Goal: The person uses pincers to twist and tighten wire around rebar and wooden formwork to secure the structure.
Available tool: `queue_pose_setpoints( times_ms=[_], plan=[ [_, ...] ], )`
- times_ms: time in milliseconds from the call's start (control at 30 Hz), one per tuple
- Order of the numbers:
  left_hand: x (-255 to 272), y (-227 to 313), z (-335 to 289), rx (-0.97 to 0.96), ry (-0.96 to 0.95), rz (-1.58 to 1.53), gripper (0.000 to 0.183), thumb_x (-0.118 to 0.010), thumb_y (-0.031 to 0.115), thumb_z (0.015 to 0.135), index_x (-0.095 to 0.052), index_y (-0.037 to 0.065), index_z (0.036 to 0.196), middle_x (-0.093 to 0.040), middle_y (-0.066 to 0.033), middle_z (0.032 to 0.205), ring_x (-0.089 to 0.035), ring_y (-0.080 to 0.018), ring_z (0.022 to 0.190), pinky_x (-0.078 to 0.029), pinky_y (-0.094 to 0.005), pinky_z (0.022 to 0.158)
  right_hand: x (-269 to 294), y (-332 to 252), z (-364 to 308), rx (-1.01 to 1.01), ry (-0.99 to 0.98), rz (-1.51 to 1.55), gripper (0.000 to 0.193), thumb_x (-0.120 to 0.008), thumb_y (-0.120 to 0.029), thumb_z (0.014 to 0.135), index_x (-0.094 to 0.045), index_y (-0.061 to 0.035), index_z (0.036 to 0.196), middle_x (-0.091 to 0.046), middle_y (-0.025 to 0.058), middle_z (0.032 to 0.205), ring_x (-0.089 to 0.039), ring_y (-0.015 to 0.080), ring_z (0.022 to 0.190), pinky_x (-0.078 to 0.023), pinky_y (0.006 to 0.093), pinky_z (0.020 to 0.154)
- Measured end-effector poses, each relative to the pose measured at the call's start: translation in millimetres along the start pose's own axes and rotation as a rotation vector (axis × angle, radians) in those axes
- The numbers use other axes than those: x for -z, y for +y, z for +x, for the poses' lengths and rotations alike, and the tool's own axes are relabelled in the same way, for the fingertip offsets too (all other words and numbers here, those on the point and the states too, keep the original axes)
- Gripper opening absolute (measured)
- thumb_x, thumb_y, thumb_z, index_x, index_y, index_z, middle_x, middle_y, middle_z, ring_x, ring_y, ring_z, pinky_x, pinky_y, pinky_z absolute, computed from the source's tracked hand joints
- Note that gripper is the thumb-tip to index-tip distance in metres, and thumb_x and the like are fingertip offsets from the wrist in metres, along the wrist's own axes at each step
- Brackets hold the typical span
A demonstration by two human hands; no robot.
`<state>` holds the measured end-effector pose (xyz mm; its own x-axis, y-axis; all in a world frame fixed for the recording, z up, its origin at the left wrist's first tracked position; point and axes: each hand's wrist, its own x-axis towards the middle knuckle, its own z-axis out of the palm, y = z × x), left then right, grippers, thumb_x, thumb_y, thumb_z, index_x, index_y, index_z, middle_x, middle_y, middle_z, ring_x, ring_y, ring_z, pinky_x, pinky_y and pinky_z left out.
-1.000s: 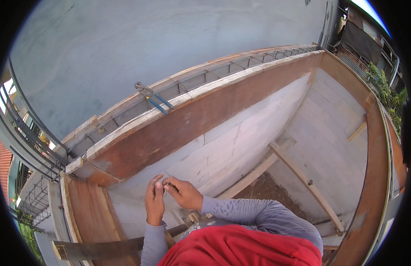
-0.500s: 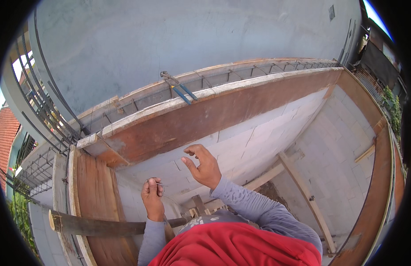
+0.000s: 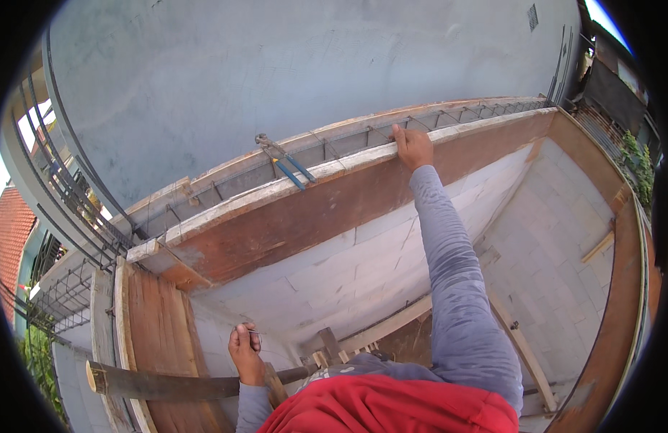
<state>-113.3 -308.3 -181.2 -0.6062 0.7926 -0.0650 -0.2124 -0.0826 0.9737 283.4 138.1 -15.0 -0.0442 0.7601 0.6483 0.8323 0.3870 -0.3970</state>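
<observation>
My right hand [image 3: 415, 149] reaches far forward and grips the top edge of the long brown formwork board [image 3: 327, 214]; its fingers curl over the far side, partly hidden. Low and near my body, my left hand [image 3: 245, 355] is closed, pinching a thin metal piece [image 3: 255, 332] like a nail or short wire, too small to tell which. To the left of my right hand, end-cutting pincers [image 3: 285, 162] with blue handles rest across the board's top. Behind that board runs a steel rebar cage [image 3: 325, 149] within the trough.
A grey wall [image 3: 312, 65] rises beyond the trough. At left stand vertical rebars [image 3: 63, 184], and a round wooden pole [image 3: 175, 385] juts out beside my left arm. Pale block walls [image 3: 334, 263] lie below the formwork. A timber brace [image 3: 521, 346] slants at the right.
My right hand has moved from in front of my body, forward and right, onto the board's top edge. My left hand has dropped slightly, still pinching the thin metal piece.
</observation>
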Motion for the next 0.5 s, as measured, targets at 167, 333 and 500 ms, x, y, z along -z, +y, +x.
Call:
queue_pose_setpoints(
  times_ms=[167,333,500],
  plan=[
    [11,-10,3,0.061,0.035,0.023,0.033,-0.055,0.041,0.108,-0.063,0.010,0.100,-0.052,0.0041,0.069,-0.043,-0.0042,0.058,-0.031,-0.0204,0.052,14,4,-36,0.482,0.240,-0.126,0.036,-0.072,-0.037,0.092,-0.069,-0.0132,0.119,-0.070,0.0071,0.122,-0.062,0.0267,0.122,-0.046,0.0457,0.107],
    [27,-29,5,0.103,0.060,0.028,0.033,-0.054,0.041,0.109,-0.063,0.011,0.101,-0.052,0.0043,0.068,-0.042,-0.0042,0.056,-0.030,-0.0207,0.050,21,28,-26,0.534,0.035,-0.200,0.052,-0.075,-0.008,0.080,-0.061,-0.0135,0.130,-0.068,0.0075,0.130,-0.060,0.0267,0.127,-0.044,0.0430,0.116],
    [32,-46,5,0.160,0.066,0.026,0.033,-0.055,0.042,0.108,-0.063,0.011,0.102,-0.052,0.0040,0.068,-0.042,-0.0042,0.056,-0.031,-0.0211,0.050,5,27,-28,0.404,0.130,-0.200,0.051,-0.072,-0.001,0.075,-0.066,-0.0155,0.124,-0.068,0.0047,0.132,-0.062,0.0276,0.125,-0.048,0.0409,0.112]
  ],
)
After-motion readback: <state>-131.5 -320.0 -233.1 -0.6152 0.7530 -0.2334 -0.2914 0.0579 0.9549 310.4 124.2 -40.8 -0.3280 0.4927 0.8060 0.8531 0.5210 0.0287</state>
